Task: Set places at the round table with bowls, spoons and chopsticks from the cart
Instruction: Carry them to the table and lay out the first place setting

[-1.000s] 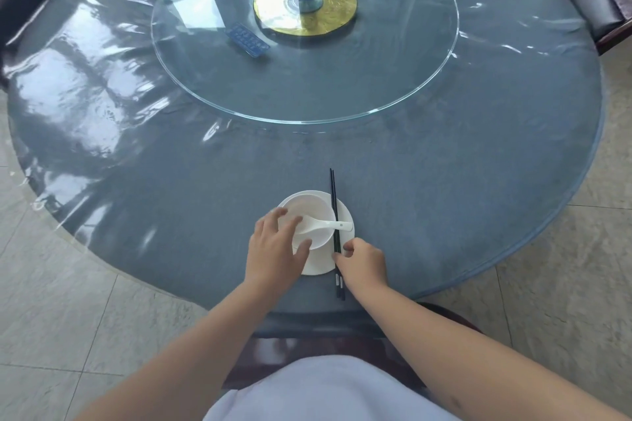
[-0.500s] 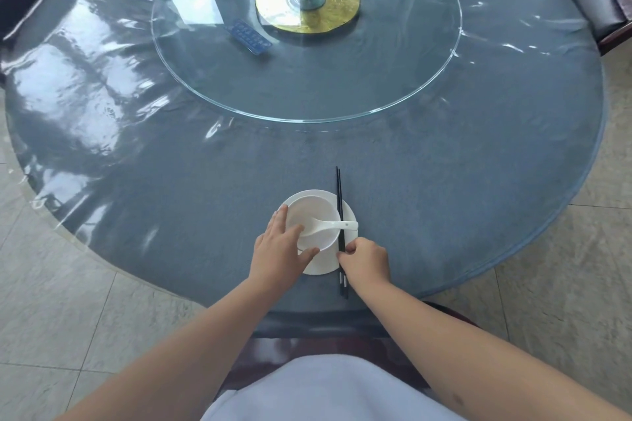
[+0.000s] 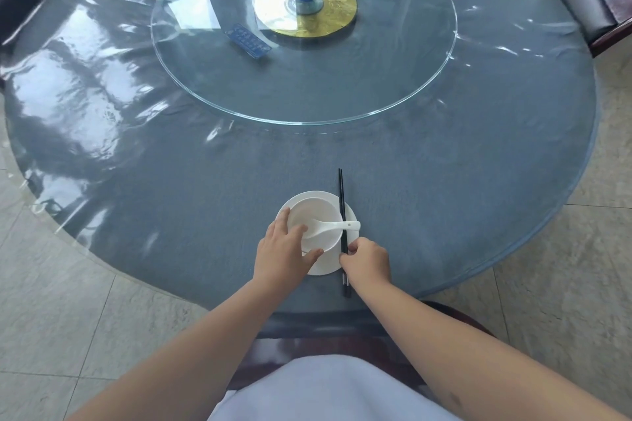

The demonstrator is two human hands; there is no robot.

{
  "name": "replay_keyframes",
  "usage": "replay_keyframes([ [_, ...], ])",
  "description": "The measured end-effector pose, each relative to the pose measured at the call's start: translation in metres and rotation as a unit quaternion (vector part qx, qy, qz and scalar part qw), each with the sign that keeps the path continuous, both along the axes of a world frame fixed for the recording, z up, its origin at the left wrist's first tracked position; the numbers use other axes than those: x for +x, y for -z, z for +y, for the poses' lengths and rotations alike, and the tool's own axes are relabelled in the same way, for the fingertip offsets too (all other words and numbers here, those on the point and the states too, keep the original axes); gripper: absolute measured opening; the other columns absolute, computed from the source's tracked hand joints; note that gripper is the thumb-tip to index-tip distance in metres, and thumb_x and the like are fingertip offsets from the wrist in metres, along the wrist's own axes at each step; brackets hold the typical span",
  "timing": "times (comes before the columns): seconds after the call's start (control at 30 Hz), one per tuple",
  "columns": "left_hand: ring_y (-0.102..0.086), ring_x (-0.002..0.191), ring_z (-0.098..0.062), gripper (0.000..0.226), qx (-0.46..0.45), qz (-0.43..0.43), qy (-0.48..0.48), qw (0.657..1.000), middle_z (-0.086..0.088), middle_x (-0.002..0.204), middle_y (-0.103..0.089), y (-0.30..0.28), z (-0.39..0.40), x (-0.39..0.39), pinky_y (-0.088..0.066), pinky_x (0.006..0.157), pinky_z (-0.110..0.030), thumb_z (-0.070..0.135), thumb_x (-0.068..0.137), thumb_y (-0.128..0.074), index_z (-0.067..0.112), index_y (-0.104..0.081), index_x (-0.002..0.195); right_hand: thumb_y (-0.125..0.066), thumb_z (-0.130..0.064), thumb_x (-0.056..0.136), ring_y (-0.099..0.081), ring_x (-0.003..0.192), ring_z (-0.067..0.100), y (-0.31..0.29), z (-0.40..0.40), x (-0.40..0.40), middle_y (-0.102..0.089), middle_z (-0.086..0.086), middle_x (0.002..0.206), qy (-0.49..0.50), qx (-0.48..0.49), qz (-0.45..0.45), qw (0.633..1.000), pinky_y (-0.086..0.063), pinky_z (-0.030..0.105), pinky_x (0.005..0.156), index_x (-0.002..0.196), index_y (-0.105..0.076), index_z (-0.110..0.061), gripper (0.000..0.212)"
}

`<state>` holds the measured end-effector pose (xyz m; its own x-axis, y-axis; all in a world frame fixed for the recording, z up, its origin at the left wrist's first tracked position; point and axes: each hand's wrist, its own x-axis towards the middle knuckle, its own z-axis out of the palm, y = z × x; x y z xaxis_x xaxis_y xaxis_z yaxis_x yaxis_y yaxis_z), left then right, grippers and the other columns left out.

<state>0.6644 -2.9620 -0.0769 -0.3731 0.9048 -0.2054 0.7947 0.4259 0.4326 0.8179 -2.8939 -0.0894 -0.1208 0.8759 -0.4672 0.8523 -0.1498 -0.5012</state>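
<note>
Glossy white bowl point(image 3: 316, 222), glass turntable point(image 3: 393, 85)

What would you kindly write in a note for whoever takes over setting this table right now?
Left hand: holds the rim of the bowl, fingers curled round its near left side.
Right hand: pinches the chopsticks near their lower end.
Things: the bowl stands on a white plate at the near edge of the round table. The spoon lies in the bowl, handle pointing right. The chopsticks lie across the plate's right edge, pointing away from the person.
Done: one place has bowl, spoon and chopsticks.
Left: straighten the chopsticks if needed, then set the other places; the cart is out of view.
</note>
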Motion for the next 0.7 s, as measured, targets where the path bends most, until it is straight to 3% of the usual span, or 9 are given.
replay_keyframes([
  [0.13, -0.024, 0.143, -0.025, 0.051, -0.004, -0.003, 0.001, 1.000, -0.008, 0.162, -0.015, 0.000, -0.001, 0.000, -0.038, 0.100, -0.040, 0.052, 0.083, -0.065, 0.020, -0.057, 0.123, -0.065, -0.023, 0.081, -0.050, 0.072, 0.014, -0.002, -0.001, -0.001, -0.063, -0.002, 0.091, 0.009, -0.007, 0.002, 1.000, -0.031, 0.018, 0.050, 0.097, -0.065, -0.017, 0.016],
  [0.3, -0.014, 0.148, -0.027, 0.065, 0.000, -0.017, 0.000, 1.000, -0.010, 0.162, -0.012, -0.003, -0.007, -0.002, -0.033, 0.108, -0.045, 0.052, 0.084, -0.064, 0.023, -0.042, 0.137, -0.066, -0.031, 0.081, -0.055, 0.086, 0.016, -0.009, -0.002, 0.005, -0.062, -0.003, 0.103, 0.023, -0.014, 0.027, 0.999, -0.042, 0.028, 0.068, 0.112, -0.060, -0.020, 0.034],
  [0.37, -0.012, 0.148, -0.026, 0.074, -0.003, -0.012, 0.003, 1.000, -0.009, 0.163, -0.010, -0.006, -0.012, -0.007, -0.033, 0.108, -0.044, 0.054, 0.083, -0.064, 0.024, -0.034, 0.144, -0.067, -0.034, 0.079, -0.053, 0.096, 0.015, -0.014, -0.003, 0.012, -0.058, -0.003, 0.117, 0.015, -0.002, 0.042, 0.999, -0.045, 0.032, 0.074, 0.118, -0.055, -0.025, 0.042],
  [0.43, -0.009, 0.149, -0.027, 0.082, -0.008, -0.003, 0.009, 1.000, -0.009, 0.163, -0.006, -0.011, -0.018, -0.012, -0.031, 0.110, -0.044, 0.059, 0.083, -0.062, 0.025, -0.026, 0.148, -0.068, -0.039, 0.081, -0.047, 0.121, 0.019, -0.019, -0.003, 0.021, -0.046, -0.002, 0.142, -0.011, 0.021, 0.037, 0.999, -0.045, 0.038, 0.092, 0.136, -0.044, -0.026, 0.061],
  [0.5, -0.003, 0.150, -0.028, 0.088, -0.013, 0.016, 0.022, 1.000, -0.009, 0.164, 0.000, -0.018, -0.026, -0.018, -0.026, 0.113, -0.045, 0.065, 0.082, -0.056, 0.027, -0.018, 0.151, -0.065, -0.047, 0.083, -0.030, 0.140, 0.021, -0.027, -0.003, 0.028, -0.026, -0.002, 0.158, -0.044, 0.060, 0.018, 0.997, -0.035, 0.043, 0.109, 0.149, -0.030, -0.024, 0.077],
  [0.7, 0.012, 0.149, -0.027, 0.100, -0.036, 0.091, -0.002, 0.995, -0.005, 0.163, 0.015, -0.049, -0.078, -0.045, -0.012, 0.119, -0.048, 0.085, 0.073, -0.022, 0.031, -0.004, 0.155, -0.048, -0.071, 0.078, -0.005, 0.148, 0.023, -0.056, -0.019, 0.001, 0.003, 0.001, 0.165, -0.267, 0.196, -0.047, 0.942, -0.018, 0.046, 0.116, 0.152, -0.014, -0.028, 0.092],
])
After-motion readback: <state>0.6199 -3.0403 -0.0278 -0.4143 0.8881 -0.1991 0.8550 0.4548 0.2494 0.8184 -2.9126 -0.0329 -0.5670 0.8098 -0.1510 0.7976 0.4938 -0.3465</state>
